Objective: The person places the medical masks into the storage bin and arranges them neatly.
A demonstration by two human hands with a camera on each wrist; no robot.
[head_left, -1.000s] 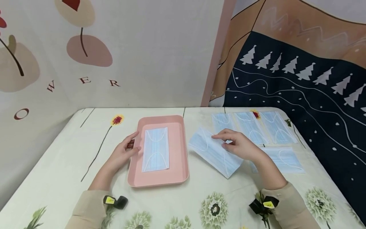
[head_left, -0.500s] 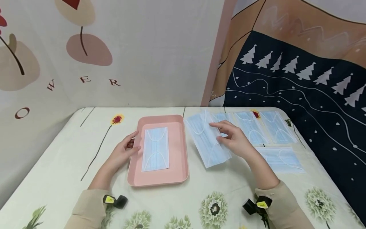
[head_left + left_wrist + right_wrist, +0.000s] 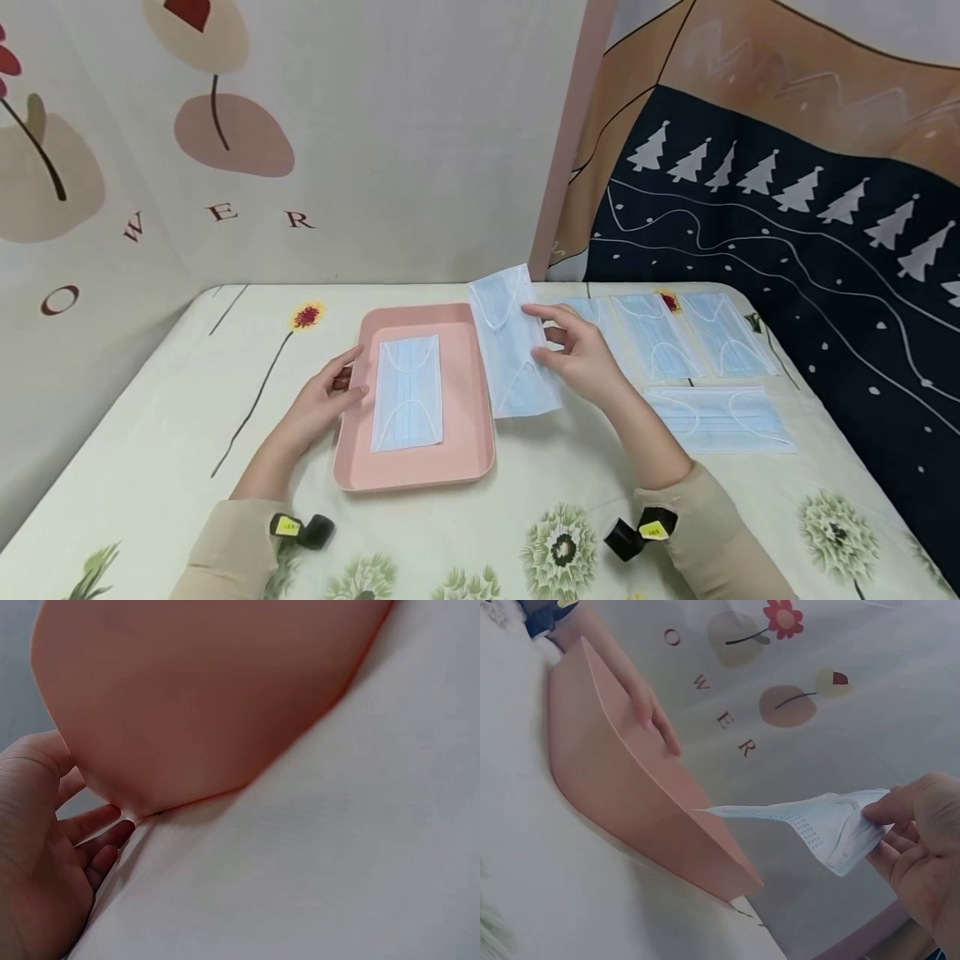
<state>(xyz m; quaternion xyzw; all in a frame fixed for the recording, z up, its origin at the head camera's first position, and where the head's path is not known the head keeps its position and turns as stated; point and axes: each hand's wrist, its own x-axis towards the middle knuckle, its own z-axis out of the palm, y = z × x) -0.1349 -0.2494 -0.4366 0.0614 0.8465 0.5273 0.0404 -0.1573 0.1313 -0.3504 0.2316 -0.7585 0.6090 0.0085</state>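
My right hand (image 3: 577, 354) pinches a light blue face mask (image 3: 513, 350) by its right long edge, thumb on one side and fingers on the other. The mask is raised and tilted, its left edge overlapping the right rim of the pink tray (image 3: 467, 433) in the head view. In the right wrist view the held mask (image 3: 817, 825) appears nearly edge-on, beside the tray wall. At the tray's left side my left hand (image 3: 322, 396) grips the rim, thumb over it and fingers outside. Flat inside the tray lies another face mask (image 3: 408, 392), its ear loops on top.
Behind and right of my right arm several more masks lie on the table: a back row including a mask (image 3: 656, 333) and a mask (image 3: 727, 333), and a sideways mask (image 3: 720, 421) nearer. A fabric wall (image 3: 390, 150) stands behind the flower-print tablecloth (image 3: 487, 558).
My right hand has carried the face mask leftward to the tray's right rim, turning it from slanted to more upright. The left hand and tray have stayed in place.
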